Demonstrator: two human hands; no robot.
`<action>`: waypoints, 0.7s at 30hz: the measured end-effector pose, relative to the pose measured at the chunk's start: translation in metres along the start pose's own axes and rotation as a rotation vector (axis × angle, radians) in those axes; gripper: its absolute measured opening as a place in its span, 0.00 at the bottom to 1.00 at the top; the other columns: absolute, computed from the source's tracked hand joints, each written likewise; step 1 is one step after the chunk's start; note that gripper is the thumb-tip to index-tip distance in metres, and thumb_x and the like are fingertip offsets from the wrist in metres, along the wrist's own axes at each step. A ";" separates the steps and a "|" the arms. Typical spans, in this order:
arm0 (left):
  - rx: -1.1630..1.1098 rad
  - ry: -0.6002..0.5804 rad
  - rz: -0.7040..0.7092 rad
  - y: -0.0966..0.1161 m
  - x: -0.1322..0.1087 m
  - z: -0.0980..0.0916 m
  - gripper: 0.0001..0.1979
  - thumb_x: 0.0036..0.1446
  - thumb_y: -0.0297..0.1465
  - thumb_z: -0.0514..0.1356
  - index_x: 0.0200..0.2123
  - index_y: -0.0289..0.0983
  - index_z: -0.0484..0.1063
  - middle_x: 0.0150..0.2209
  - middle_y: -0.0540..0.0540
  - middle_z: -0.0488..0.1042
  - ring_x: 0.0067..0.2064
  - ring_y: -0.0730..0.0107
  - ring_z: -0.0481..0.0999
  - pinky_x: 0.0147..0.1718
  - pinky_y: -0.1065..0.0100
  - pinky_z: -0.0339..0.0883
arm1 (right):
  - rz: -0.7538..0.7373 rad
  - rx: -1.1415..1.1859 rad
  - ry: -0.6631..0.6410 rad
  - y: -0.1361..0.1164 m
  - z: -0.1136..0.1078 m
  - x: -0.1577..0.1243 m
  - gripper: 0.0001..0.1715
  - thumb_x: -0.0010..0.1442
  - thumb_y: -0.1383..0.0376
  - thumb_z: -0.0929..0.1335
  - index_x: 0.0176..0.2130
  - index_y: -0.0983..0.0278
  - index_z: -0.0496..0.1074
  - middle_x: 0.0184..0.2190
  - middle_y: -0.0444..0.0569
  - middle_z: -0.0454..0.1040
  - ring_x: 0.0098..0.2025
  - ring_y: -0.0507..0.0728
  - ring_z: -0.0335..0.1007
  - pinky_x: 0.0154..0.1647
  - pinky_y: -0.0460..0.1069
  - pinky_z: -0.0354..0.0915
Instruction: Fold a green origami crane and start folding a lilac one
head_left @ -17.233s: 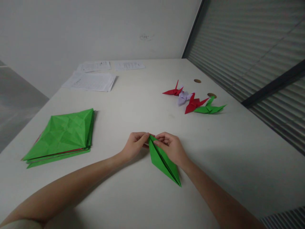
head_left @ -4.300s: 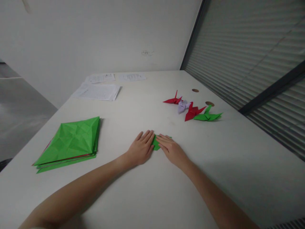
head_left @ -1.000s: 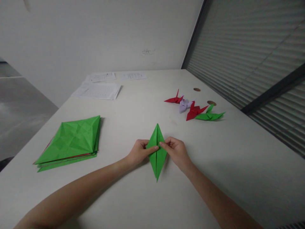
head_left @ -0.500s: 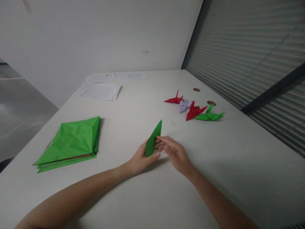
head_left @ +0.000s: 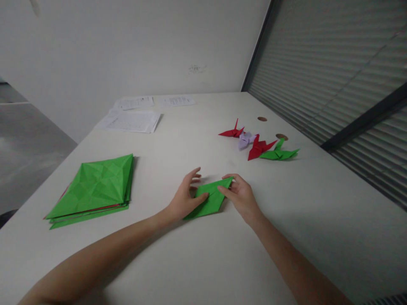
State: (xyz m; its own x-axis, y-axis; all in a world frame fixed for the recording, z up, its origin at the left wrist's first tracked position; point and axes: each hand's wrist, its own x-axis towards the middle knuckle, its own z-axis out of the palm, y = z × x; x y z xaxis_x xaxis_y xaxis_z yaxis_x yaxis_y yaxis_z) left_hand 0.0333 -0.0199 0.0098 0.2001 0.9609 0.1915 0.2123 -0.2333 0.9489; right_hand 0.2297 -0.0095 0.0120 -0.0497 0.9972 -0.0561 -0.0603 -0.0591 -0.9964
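Observation:
A folded piece of green origami paper [head_left: 210,202] lies low over the white table, its flat face turned up and a short slit showing near the middle. My left hand [head_left: 187,197] has it at the left end, thumb pressed on top. The index and middle fingers of that hand curve up past the far edge, apart from the paper; its lower fingers are partly hidden. At the right, my right hand [head_left: 243,197] pinches the paper's pointed upper corner, thumb on the near face and fingers behind.
A stack of creased green paper [head_left: 101,182], with red edges showing, sits on the left. Several folded cranes, including a lilac one [head_left: 246,140] and a green one [head_left: 280,153], stand back right. Printed sheets [head_left: 130,121] lie at the back left. Window blinds [head_left: 333,76] border the right side.
The green paper has gone from standing steeply on edge to lying nearly flat. My right hand has taken its right corner, and my left fingers have loosened from behind it.

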 end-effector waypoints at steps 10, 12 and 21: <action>0.845 -0.376 0.542 -0.001 0.002 -0.007 0.12 0.65 0.33 0.56 0.48 0.37 0.74 0.50 0.40 0.74 0.55 0.55 0.71 0.53 0.52 0.64 | -0.444 -0.869 0.120 0.005 -0.017 0.006 0.14 0.54 0.68 0.71 0.43 0.60 0.75 0.43 0.54 0.74 0.47 0.64 0.68 0.51 0.63 0.65; 0.862 -0.361 0.543 -0.006 0.006 -0.010 0.12 0.66 0.29 0.54 0.48 0.38 0.74 0.52 0.41 0.74 0.58 0.54 0.69 0.54 0.50 0.64 | -0.594 -0.995 -0.020 0.001 -0.020 0.005 0.15 0.56 0.69 0.71 0.44 0.58 0.77 0.45 0.53 0.74 0.50 0.64 0.66 0.54 0.62 0.62; 0.637 -0.370 0.461 -0.021 0.019 -0.025 0.09 0.62 0.30 0.59 0.43 0.35 0.77 0.51 0.39 0.75 0.50 0.60 0.77 0.50 0.60 0.73 | -0.630 -1.188 -0.268 0.006 -0.018 0.004 0.07 0.56 0.65 0.74 0.38 0.60 0.79 0.36 0.49 0.77 0.45 0.62 0.65 0.45 0.58 0.62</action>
State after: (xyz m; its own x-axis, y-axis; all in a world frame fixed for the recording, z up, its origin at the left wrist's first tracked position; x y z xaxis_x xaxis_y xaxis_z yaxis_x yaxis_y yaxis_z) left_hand 0.0086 0.0069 0.0001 0.6730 0.6652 0.3234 0.5061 -0.7329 0.4546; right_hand 0.2473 -0.0055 0.0043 -0.5304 0.7927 0.3005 0.7318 0.6071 -0.3097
